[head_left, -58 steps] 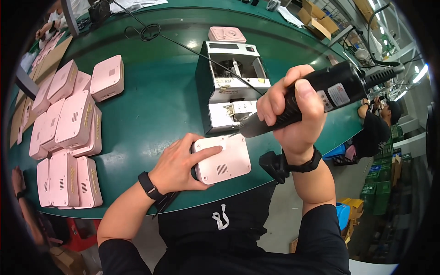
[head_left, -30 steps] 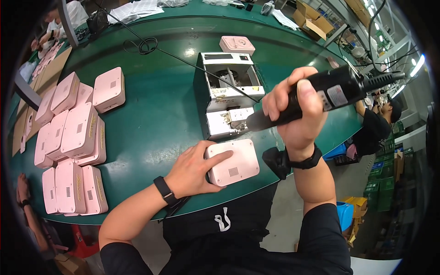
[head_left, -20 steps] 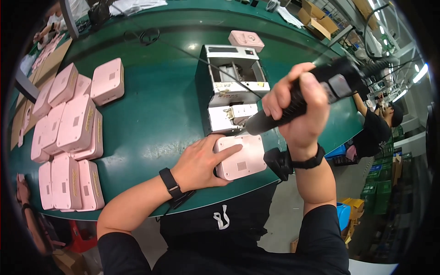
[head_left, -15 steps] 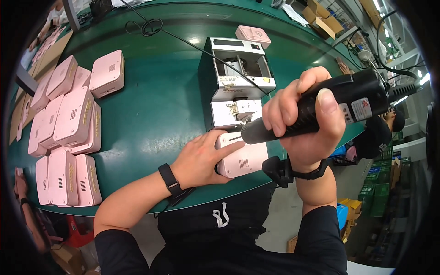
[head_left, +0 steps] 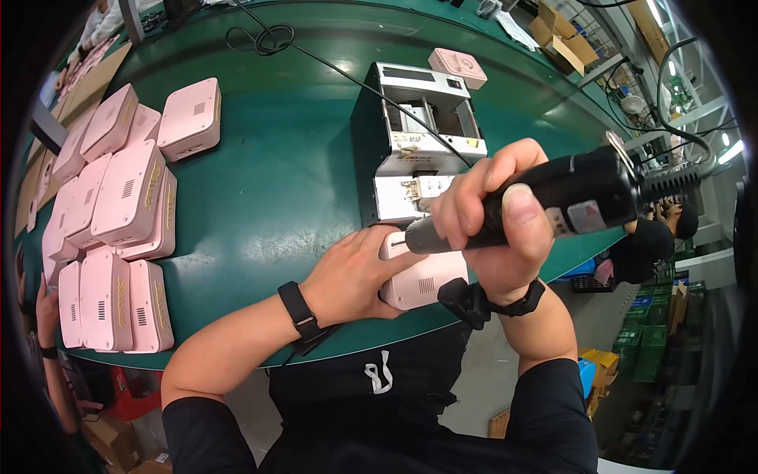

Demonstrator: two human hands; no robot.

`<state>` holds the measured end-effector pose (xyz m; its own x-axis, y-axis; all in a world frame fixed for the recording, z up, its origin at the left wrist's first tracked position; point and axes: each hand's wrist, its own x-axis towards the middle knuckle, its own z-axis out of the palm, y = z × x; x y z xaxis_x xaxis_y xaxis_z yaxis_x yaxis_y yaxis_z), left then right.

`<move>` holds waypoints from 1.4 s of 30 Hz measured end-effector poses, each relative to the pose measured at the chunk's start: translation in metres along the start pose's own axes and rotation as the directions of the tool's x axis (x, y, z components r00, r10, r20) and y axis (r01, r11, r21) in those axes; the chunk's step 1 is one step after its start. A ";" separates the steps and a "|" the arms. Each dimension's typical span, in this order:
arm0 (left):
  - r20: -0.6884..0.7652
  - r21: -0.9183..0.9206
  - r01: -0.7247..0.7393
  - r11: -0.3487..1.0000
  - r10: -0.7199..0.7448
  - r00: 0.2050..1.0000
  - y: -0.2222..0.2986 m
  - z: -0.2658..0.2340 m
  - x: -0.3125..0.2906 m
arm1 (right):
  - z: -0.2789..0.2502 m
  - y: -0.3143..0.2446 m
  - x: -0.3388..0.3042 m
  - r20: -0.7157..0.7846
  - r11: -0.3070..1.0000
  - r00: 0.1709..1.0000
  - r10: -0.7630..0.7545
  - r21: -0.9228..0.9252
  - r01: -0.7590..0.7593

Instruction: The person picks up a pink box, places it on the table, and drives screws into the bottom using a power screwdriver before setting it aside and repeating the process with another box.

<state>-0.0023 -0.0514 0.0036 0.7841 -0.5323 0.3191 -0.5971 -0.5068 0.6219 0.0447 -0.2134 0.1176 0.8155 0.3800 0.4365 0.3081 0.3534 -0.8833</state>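
My right hand (head_left: pixel 509 225) is wrapped round a black corded electric screwdriver (head_left: pixel 588 193), its thumb along the top side. The tool lies tilted, and its thin bit points left at the corner of a pink plastic box (head_left: pixel 430 278). Whether the bit is in a screw hole I cannot tell. My left hand (head_left: pixel 355 272) grips that box from its left side, thumb below and index finger over the top near the bit. Just beyond the box stands a black and silver screw feeder (head_left: pixel 414 142), its front partly hidden by my right hand.
Several pink boxes (head_left: pixel 126 193) lie stacked at the left of the green table (head_left: pixel 260 229). Another pink piece (head_left: pixel 458 67) sits behind the feeder. A black cable (head_left: pixel 339 79) runs across the feeder. Another person's arm (head_left: pixel 49 332) shows at the far left.
The screwdriver and my right hand have moved left, bringing the bit to the box's upper left corner. My left hand still holds the box. The view has shifted slightly.
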 end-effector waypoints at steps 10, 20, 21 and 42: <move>-0.005 0.033 -0.017 0.999 0.017 1.000 0.000 -0.001 -0.002 | 0.013 -0.006 0.012 -0.112 0.977 0.992 0.062 -0.196 -0.083; -0.024 0.035 -0.026 0.999 0.027 0.999 0.002 0.002 -0.002 | -0.023 -0.015 0.031 -0.273 0.972 0.950 -0.155 -0.214 0.097; -0.024 0.029 -0.028 0.999 0.029 0.999 0.002 0.002 -0.002 | -0.024 -0.012 0.032 -0.286 0.973 0.949 -0.133 -0.221 0.070; -0.039 0.031 -0.019 0.999 0.020 0.999 -0.005 0.011 -0.009 | 0.001 -0.049 -0.011 -0.188 1.000 0.982 -0.015 -0.006 0.014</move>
<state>-0.0083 -0.0521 -0.0101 0.7780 -0.5157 0.3589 -0.6167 -0.5175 0.5933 0.0201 -0.2336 0.1563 0.8885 0.2072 0.4093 0.3221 0.3535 -0.8782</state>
